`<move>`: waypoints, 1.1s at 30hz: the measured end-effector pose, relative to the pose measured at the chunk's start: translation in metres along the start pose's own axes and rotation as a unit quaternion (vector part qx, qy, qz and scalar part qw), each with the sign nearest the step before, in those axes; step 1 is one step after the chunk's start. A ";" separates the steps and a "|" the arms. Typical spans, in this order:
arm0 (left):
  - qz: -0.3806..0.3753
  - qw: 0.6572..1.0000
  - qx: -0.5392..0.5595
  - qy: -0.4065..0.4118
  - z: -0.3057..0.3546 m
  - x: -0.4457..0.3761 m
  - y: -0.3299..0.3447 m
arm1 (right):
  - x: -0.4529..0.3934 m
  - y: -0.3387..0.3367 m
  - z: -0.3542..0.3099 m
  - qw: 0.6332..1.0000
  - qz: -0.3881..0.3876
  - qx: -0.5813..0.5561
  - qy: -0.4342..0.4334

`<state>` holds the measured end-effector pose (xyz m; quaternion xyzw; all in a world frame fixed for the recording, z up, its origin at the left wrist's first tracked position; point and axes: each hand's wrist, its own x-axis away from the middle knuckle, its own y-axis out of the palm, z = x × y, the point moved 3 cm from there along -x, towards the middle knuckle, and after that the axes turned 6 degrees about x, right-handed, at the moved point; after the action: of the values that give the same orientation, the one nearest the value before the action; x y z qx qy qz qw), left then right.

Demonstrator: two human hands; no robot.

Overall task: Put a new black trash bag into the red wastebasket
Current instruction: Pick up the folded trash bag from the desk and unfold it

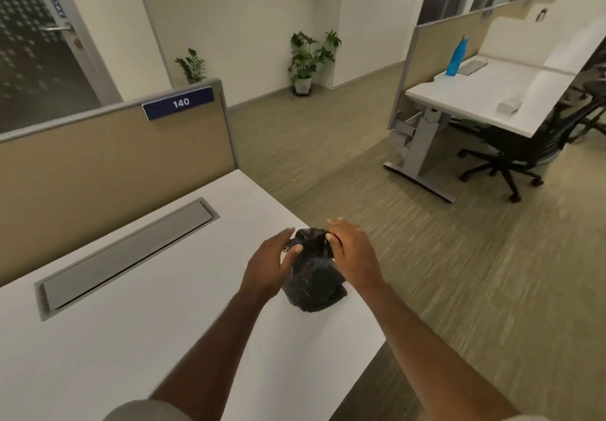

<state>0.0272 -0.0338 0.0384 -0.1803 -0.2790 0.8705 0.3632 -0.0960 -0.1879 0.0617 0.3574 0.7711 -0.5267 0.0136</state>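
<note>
A crumpled black trash bag sits bunched up near the right edge of a white desk. My left hand rests against the bag's left side with the thumb on its top fold. My right hand pinches the bag's upper edge from the right. Both hands hold the bag between them. No red wastebasket shows in the head view.
A grey cable hatch is set into the desk, with a beige partition marked 140 behind it. Across the carpeted aisle stand a second desk, a blue bottle and a black office chair. Two potted plants line the far wall.
</note>
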 end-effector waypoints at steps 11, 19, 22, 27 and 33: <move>-0.040 0.941 0.333 -0.037 0.060 0.095 -0.060 | 0.057 -0.114 -0.090 0.937 0.046 -0.280 0.203; -0.117 0.908 0.398 -0.056 0.135 0.179 -0.074 | 0.146 -0.158 -0.138 0.808 0.029 -0.476 0.346; -0.086 0.922 0.375 -0.040 0.154 0.203 -0.073 | 0.186 -0.176 -0.147 0.786 0.033 -0.500 0.362; -0.093 0.935 0.342 -0.018 0.173 0.240 -0.052 | 0.261 -0.200 -0.142 0.794 0.077 -0.425 0.427; -0.115 0.940 0.320 -0.017 0.190 0.271 -0.005 | 0.328 -0.260 -0.131 0.889 0.284 -0.245 0.263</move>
<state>-0.2498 0.1003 0.1590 -0.0068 -0.0109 0.8688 0.4950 -0.4405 0.0465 0.1985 0.6719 0.7167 -0.1810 0.0464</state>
